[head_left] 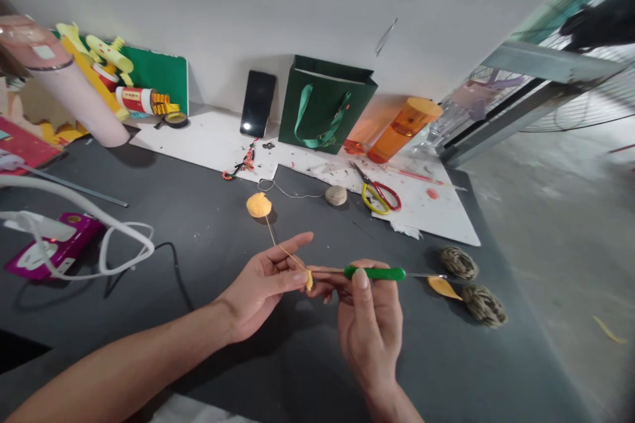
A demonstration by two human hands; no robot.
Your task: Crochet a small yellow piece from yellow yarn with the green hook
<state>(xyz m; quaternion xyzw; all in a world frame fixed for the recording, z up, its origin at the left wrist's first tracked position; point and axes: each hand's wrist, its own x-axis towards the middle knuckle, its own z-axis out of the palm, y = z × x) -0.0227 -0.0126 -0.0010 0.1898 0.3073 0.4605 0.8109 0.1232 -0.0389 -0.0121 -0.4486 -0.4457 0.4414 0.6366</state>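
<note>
My left hand (265,284) pinches a small yellow crocheted piece (309,279) between thumb and fingers. A yellow strand runs from it over the raised forefinger to a ball of yellow yarn (258,205) on the table. In my right hand (372,317) is a crochet hook (380,273) with a green handle, the thumb resting on top of it. The hook's tip meets the yellow piece, though the stitch itself is too small to make out. A thin metal shaft sticks out from the handle's other end, toward the right.
Two grey-green yarn balls (485,305) and a yellow leaf-shaped piece (444,287) lie right. Scissors (381,197), a beige yarn ball (336,195), a green paper bag (325,106), a phone (258,104) and an orange bottle (404,130) are behind. White cable (126,231) loops at left.
</note>
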